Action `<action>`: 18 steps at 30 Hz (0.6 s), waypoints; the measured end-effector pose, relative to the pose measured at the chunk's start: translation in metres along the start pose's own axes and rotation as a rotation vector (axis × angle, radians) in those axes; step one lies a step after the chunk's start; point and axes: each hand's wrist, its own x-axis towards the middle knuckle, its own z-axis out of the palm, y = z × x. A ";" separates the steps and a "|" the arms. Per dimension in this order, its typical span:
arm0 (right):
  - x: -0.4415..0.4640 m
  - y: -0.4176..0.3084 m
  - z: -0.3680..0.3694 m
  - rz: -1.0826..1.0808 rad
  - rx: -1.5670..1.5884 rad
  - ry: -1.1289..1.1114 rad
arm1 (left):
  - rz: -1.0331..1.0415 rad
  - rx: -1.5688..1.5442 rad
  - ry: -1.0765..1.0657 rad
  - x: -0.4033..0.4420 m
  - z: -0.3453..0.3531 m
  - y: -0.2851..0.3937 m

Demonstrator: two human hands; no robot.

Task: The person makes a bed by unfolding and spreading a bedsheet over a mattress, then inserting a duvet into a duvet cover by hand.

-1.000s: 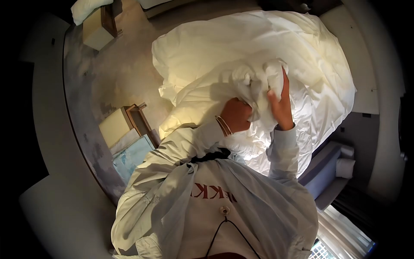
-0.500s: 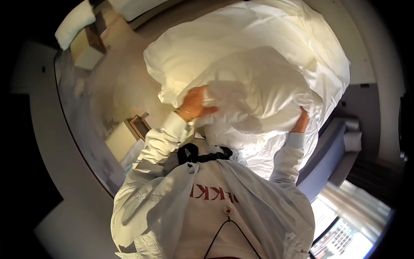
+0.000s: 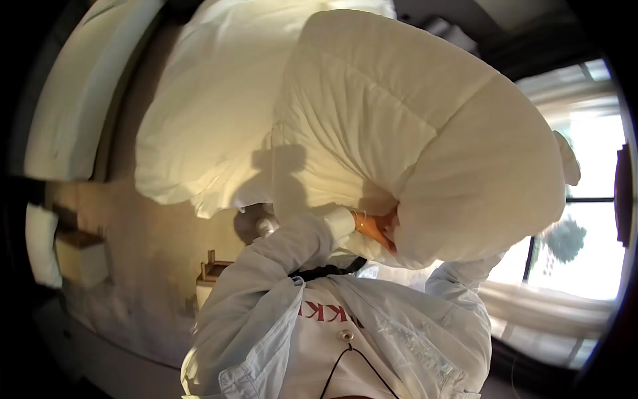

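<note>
A big puffy white duvet (image 3: pixel 425 133) bulges up in front of my chest, with seams and creases across it. My left hand (image 3: pixel 377 229) is closed on it at a deep fold near its lower middle, the fingertips partly sunk out of sight in the cloth. My right hand is hidden behind the duvet's lower right side; only the sleeve (image 3: pixel 465 269) shows there. Left of the raised part, more white bedding (image 3: pixel 212 106) spreads out, with a shadow falling across its lower edge.
At the far left stands another white-covered bed (image 3: pixel 83 93). Below it are a white pillow (image 3: pixel 41 246) and a small box-shaped piece of furniture (image 3: pixel 83 256). A wooden-framed piece (image 3: pixel 214 271) stands near my left elbow. A bright window (image 3: pixel 585 246) with curtains is on the right.
The duvet part at my hands has risen and swung right, now covering my right hand. My left hand has moved right and down and closed on the cloth. My view has turned toward the window.
</note>
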 end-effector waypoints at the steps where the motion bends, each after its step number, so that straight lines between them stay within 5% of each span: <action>1: -0.016 -0.004 -0.001 -0.006 -0.042 0.017 | 0.136 -0.078 -0.024 0.024 0.032 -0.028; 4: -0.058 0.002 0.002 0.056 -0.177 0.058 | 0.177 -0.485 -0.210 0.030 0.046 -0.017; 7: -0.093 0.030 0.012 0.184 -0.274 0.049 | -0.163 -0.471 -0.436 -0.015 0.023 -0.033; 11: -0.122 0.070 0.037 0.321 -0.394 -0.081 | -0.312 -0.392 0.069 -0.104 -0.032 -0.002; 13: -0.123 0.089 0.054 0.356 -0.459 -0.165 | -0.167 -0.493 0.435 -0.152 -0.059 -0.005; 16: -0.114 0.125 0.078 0.371 -0.542 -0.313 | -0.199 -0.543 0.650 -0.192 -0.087 0.003; 18: -0.106 0.147 0.092 0.356 -0.585 -0.415 | -0.057 -0.557 1.064 -0.206 -0.093 0.028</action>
